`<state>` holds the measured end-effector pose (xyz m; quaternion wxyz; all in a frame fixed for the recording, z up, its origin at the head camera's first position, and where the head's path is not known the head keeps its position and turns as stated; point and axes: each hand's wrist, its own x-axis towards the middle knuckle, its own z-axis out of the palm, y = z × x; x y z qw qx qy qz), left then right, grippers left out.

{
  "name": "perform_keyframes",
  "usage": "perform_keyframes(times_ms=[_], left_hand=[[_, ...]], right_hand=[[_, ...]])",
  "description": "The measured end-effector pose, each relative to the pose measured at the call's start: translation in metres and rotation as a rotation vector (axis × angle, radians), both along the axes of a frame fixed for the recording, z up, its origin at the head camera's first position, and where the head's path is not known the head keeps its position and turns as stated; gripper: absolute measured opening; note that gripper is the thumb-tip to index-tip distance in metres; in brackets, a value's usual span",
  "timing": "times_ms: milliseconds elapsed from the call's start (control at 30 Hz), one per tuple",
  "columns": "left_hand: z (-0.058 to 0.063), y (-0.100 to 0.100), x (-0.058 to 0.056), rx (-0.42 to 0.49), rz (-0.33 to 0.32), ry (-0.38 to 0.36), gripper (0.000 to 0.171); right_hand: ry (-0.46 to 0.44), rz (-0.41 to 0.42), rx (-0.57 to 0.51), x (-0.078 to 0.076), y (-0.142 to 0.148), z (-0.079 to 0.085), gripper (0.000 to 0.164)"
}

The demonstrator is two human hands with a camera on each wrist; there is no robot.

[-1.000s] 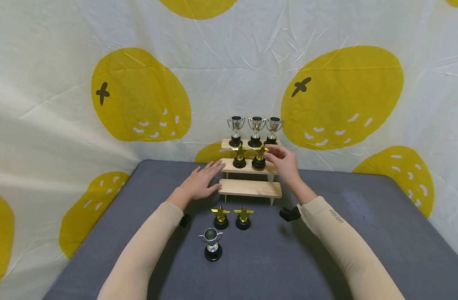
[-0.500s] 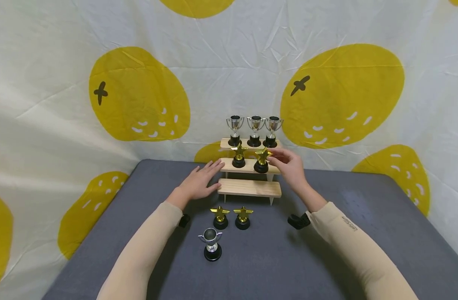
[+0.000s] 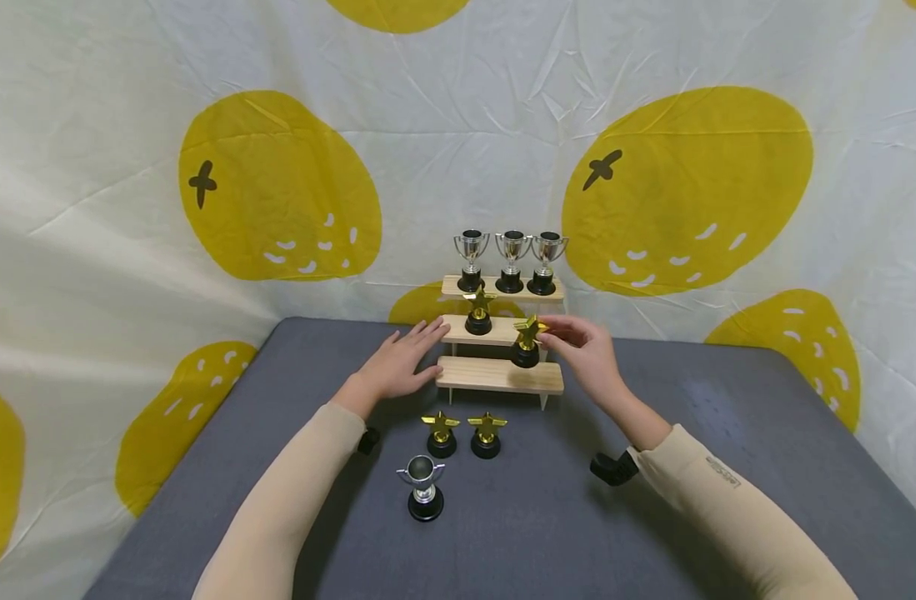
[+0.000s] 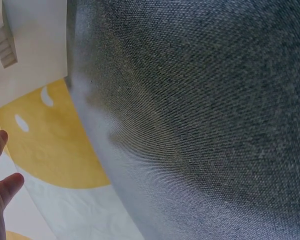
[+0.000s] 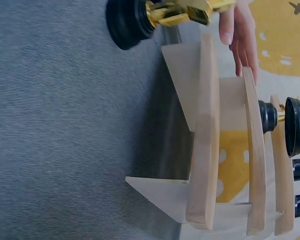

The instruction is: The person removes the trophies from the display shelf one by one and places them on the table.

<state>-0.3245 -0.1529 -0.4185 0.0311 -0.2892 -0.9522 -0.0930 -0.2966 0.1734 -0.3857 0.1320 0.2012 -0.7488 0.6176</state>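
Note:
My right hand (image 3: 588, 354) pinches a gold star trophy (image 3: 528, 340) by its star, thumb and fingers at its right side. Its black base (image 5: 296, 127) shows at the right edge of the right wrist view. In the head view the trophy overlaps the front of the middle tier and the back of the lowest tier. My left hand (image 3: 397, 367) is spread, fingertips at the left ends of the wooden stepped stand (image 3: 495, 375). Another star trophy (image 3: 478, 312) stands on the middle tier. Three silver cup trophies (image 3: 513, 258) line the top tier.
On the grey table (image 3: 548, 533), in front of the stand, are a left star trophy (image 3: 441, 435) and a right star trophy (image 3: 487, 435). Closer to me stands a silver cup trophy (image 3: 424, 490). A white curtain with yellow fruit prints (image 3: 686, 196) hangs behind.
My right hand has drawn the star trophy from the middle tier toward me, slightly right and down toward the lowest tier. The left hand has stayed in place.

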Motion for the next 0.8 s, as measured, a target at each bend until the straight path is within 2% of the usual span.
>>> perform_keyframes(times_ms=[300,500,800], left_hand=[[0.000,0.000,-0.001,0.001,-0.003,0.001,0.072],[-0.001,0.000,-0.001,0.006,-0.001,-0.005,0.072],[0.000,0.000,0.000,0.003,0.002,-0.007,0.073]], right_hand=[[-0.082,-0.008,0.023,0.023,0.003,-0.001,0.030],[-0.064,-0.015,0.038,0.029,0.009,-0.008,0.028],[-0.098,-0.029,0.123,0.037,0.017,-0.019,0.026]])
